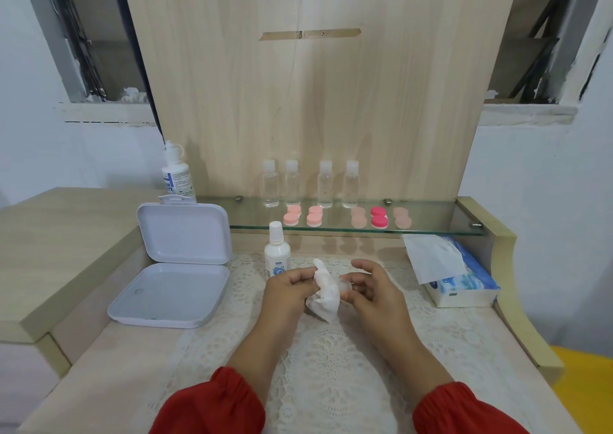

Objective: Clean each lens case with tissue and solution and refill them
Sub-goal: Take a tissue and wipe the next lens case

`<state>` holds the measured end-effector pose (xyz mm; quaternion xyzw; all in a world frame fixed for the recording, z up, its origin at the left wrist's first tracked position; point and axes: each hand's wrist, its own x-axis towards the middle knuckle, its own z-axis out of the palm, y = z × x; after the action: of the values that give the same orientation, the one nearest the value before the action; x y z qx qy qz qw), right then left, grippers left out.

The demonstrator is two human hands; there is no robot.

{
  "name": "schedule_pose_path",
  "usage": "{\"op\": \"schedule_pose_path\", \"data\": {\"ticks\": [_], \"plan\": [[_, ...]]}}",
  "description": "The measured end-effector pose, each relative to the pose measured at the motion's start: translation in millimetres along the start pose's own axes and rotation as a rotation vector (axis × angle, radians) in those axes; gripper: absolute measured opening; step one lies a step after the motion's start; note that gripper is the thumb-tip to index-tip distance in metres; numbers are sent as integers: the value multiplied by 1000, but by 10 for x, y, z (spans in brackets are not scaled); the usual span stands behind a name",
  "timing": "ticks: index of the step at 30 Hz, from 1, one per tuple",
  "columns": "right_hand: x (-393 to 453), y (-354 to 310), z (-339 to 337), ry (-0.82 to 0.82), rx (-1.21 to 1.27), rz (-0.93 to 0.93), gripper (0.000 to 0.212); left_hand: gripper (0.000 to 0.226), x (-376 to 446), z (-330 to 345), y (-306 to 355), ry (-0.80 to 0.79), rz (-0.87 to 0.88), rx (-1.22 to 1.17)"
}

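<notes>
My left hand (pixel 288 288) grips a crumpled white tissue (pixel 325 291) over the lace mat. My right hand (pixel 368 286) pinches a small clear lens case (pixel 345 286), and the tissue is pressed against it. A small white solution bottle (pixel 277 254) stands just behind my left hand. Several pink lens cases, such as the bright pink one (pixel 379 217), lie in a row on the glass shelf (pixel 441 226). A larger solution bottle (pixel 175 175) stands at the back left.
An open white plastic box (pixel 172 287) lies to the left. A tissue pack (pixel 459 272) with a sheet sticking out sits on the right. Several clear bottles (pixel 325 185) stand at the back of the shelf. A raised wooden ledge (pixel 49 244) borders the left side.
</notes>
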<state>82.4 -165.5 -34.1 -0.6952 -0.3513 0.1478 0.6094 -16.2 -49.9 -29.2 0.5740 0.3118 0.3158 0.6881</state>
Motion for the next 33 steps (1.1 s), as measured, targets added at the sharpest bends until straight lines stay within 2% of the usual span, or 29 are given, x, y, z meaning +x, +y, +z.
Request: {"op": "schedule_pose_path", "data": {"ticks": [4,9,13,19,22,25,29,33], "plan": [[35,31,-44,61,-22,-12,47,19,-6,7,-7,16,-34,-39],[14,22,-22,10,-12,-18,47,18,-6,-13,-2,17,-11,-34],[26,23,-39,64,-6,-23,48,20,-47,14,-7,-40,-36,-32],[19,17,-36,42,-19,-20,45,19,-21,-11,14,15,-11,-79],[40,18,-62,67,-3,-17,45,21,-71,13,24,-66,-22,-78],[13,18,-56,22,-10,-12,44,26,-88,15,29,-103,5,-7],[-11,13,-38,-13,1,-5,42,55,-86,-3,32,-189,48,48],[-9,7,-58,-16,-25,-17,44,49,-95,8,34,-244,38,25]]}}
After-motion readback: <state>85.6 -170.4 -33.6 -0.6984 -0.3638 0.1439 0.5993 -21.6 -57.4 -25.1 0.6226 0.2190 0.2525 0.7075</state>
